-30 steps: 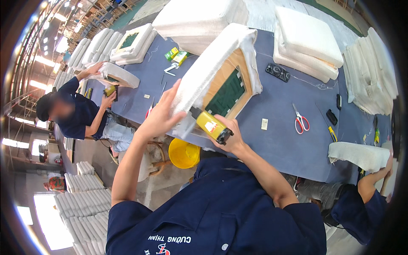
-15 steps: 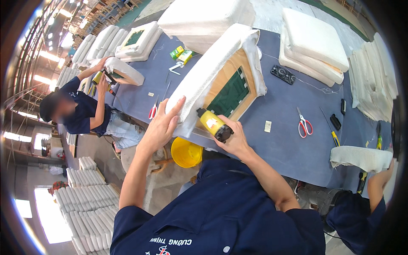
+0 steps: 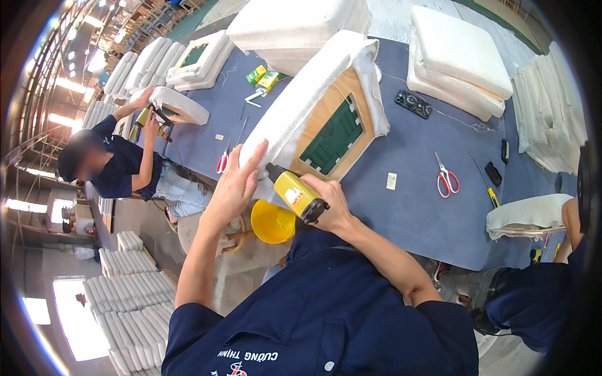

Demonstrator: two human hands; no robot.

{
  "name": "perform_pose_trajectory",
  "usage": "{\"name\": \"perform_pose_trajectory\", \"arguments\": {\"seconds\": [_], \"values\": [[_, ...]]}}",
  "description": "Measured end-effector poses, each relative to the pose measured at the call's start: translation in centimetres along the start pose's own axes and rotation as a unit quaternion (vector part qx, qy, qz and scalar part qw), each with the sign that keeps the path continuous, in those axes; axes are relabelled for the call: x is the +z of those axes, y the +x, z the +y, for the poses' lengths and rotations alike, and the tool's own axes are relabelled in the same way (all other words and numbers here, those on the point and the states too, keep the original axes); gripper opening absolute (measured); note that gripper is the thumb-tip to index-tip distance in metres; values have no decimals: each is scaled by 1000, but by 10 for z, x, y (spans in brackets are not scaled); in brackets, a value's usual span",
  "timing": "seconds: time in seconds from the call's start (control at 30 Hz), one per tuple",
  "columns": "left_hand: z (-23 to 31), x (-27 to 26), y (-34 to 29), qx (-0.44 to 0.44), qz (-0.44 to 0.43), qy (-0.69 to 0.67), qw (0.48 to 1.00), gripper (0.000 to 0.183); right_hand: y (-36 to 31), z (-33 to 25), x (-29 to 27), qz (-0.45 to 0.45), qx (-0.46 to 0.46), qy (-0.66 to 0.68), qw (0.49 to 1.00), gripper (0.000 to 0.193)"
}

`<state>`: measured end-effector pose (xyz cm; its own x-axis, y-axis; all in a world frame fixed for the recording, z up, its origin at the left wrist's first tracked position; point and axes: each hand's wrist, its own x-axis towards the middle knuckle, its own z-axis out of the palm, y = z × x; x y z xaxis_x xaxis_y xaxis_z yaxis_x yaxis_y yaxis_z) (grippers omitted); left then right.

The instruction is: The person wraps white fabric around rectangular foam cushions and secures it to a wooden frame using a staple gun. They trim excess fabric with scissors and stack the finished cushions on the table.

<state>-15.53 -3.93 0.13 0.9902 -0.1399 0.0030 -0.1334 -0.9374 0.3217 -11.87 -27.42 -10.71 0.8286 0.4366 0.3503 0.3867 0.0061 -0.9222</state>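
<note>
A white fabric-covered seat cushion stands tilted on its edge on the blue-topped table, its plywood underside with a green webbed opening turned to the right. My left hand grips its near lower corner, fingers against the white cloth. In my right hand is a yellow and black staple gun, fingers wrapped round it. The gun's dark nose points at the cushion's lower near edge, close to my left fingers. Whether the nose touches the cloth I cannot tell.
On the blue table lie red-handled scissors, a patterned phone, a screwdriver and small green boxes. White cushions are stacked behind. A yellow bucket stands below the edge. Co-workers work left and right.
The staple gun and my right hand have moved left and slightly down, toward the cushion's near corner. My left hand stays on the cushion. The right co-worker's cushion piece has shifted and turned.
</note>
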Motion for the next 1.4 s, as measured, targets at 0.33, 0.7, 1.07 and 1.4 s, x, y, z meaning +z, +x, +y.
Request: {"name": "perform_pose_trajectory", "arguments": {"seconds": [0.33, 0.7, 1.07, 1.4], "values": [[-7, 24, -19, -10, 86, -236, 968, 102, -44, 21, -40, -14, 28, 54, 998, 51], [52, 127, -45, 55, 256, -384, 885, 103, -230, 181, -195, 175, 439, -391, 790, 78], [49, 122, -38, 99, 287, -305, 903, 105, -28, 15, -213, 207, 23, -341, 917, 72], [60, 130, -49, 118, 260, -318, 904, 104, 22, -64, -141, -229, -168, -421, 862, 65]]}}
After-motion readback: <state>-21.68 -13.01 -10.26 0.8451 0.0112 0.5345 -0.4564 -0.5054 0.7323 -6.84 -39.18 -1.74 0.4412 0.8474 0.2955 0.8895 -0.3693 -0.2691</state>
